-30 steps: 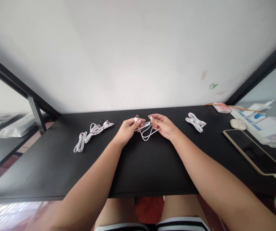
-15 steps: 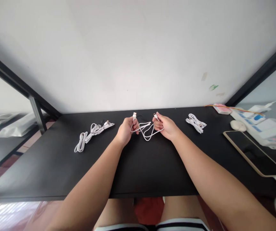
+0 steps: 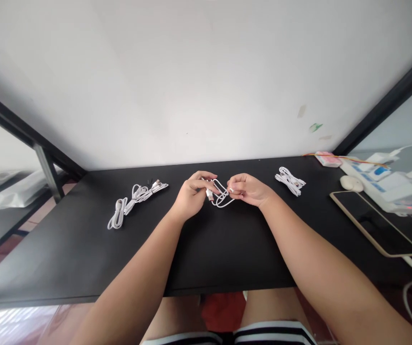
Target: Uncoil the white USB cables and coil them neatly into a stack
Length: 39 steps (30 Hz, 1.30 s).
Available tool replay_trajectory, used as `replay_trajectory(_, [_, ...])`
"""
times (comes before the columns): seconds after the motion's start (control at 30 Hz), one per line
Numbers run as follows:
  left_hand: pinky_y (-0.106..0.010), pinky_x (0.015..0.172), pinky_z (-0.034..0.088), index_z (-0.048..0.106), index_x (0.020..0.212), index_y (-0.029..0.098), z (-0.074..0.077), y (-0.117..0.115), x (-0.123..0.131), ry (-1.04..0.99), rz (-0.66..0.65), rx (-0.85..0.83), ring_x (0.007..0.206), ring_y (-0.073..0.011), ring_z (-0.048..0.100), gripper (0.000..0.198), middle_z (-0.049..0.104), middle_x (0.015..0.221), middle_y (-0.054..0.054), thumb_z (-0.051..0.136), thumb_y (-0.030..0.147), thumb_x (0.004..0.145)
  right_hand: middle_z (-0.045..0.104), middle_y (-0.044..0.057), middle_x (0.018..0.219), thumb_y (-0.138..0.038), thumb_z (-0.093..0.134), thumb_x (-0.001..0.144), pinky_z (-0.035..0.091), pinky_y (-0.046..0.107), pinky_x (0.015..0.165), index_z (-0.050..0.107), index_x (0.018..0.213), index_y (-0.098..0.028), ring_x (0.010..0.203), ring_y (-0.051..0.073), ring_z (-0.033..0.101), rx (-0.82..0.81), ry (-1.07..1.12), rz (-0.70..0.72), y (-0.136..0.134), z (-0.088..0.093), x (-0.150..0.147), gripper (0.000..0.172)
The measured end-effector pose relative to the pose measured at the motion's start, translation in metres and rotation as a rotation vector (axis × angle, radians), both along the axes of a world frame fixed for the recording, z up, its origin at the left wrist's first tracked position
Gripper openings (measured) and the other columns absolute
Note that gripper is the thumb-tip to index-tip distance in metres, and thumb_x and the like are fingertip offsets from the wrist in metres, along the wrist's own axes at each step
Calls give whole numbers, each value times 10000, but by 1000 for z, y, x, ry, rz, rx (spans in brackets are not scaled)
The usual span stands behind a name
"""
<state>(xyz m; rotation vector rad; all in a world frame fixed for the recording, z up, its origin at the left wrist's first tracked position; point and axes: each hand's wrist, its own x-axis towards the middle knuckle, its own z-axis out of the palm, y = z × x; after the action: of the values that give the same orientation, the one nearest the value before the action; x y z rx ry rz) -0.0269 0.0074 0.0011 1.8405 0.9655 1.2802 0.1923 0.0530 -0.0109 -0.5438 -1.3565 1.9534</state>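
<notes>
A white USB cable lies in loose loops between my two hands, low over the black table. My left hand is closed on it, with the USB plug pointing down beside the fingers. On the other side my right hand pinches the cable near its second end, which the fingers mostly cover. To the left lie bundled white cables, looped and folded. Another white cable bundle rests to the right of my right hand.
At the right a phone lies plugged in near a white power strip with chargers. A white rounded case and a pink-and-white box sit beside it. The black table meets the wall behind.
Both hands have turned and drawn closer together. The USB plug in my left hand, upright before, now points down. The plug in my right hand is now mostly covered by fingers.
</notes>
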Motion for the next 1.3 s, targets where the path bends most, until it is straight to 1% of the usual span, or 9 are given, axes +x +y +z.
replay_trajectory(0.1, [-304,796,539,787,707,230,1,0,0,-70,-33,-53,1078,-204,626,276,654,1181,-85,611,241,920,423,-77,478,-280,836,730,184,199,429,669,669,-130,422,31,311,10,-43,119,-1,1,2,233])
replay_trajectory(0.17, [-305,811,532,787,704,233,2,0,1,-98,-61,-77,1092,-204,622,266,656,1192,-85,633,264,918,414,-82,460,-288,836,740,188,198,422,616,615,-133,406,26,310,11,-56,154,-1,2,3,297])
replay_trajectory(0.3, [-313,829,514,788,698,239,3,-1,2,-133,-107,-120,1069,-193,626,260,655,1201,-77,650,276,916,391,-87,449,-310,832,764,188,193,415,471,535,-152,398,18,302,5,-61,149,-3,4,1,456])
replay_trajectory(0.63, [-312,798,510,784,690,234,0,1,1,-150,-137,-141,1035,-192,623,266,661,1166,-85,654,301,913,355,-96,450,-346,852,744,263,197,424,420,525,-170,402,37,351,29,-100,117,-2,5,-2,515])
replay_trajectory(0.73, [-318,805,512,785,702,230,-1,2,0,-157,-131,-146,994,-186,625,241,664,1115,-85,668,309,897,340,-96,450,-369,857,733,288,208,437,437,521,-174,412,49,365,36,-110,100,-3,5,-3,509])
replay_trajectory(0.83, [-332,839,506,793,743,230,0,2,0,-159,-116,-124,961,-195,622,154,663,931,-75,704,289,854,332,-93,467,-402,841,751,282,214,445,469,532,-173,421,47,339,41,-116,72,-4,5,-4,489])
replay_trajectory(1.03, [-291,714,481,759,779,191,-1,4,1,-156,-57,-215,689,-134,558,172,624,730,-30,612,226,860,296,-105,511,-558,823,723,266,214,458,545,637,-174,472,49,205,37,12,13,-3,5,-4,482])
replay_trajectory(1.2, [-262,577,474,680,746,166,-1,4,3,-342,-89,-394,566,-109,477,212,423,603,22,516,221,870,295,-111,536,-467,881,685,271,209,479,626,763,-184,499,56,196,25,86,0,-1,4,-3,389])
replay_trajectory(1.3, [-275,591,509,650,739,155,4,1,6,-414,-111,-423,583,-108,487,264,416,639,19,535,318,912,282,-111,550,-431,873,708,260,207,482,643,819,-191,502,59,193,1,120,-40,-2,5,-3,350])
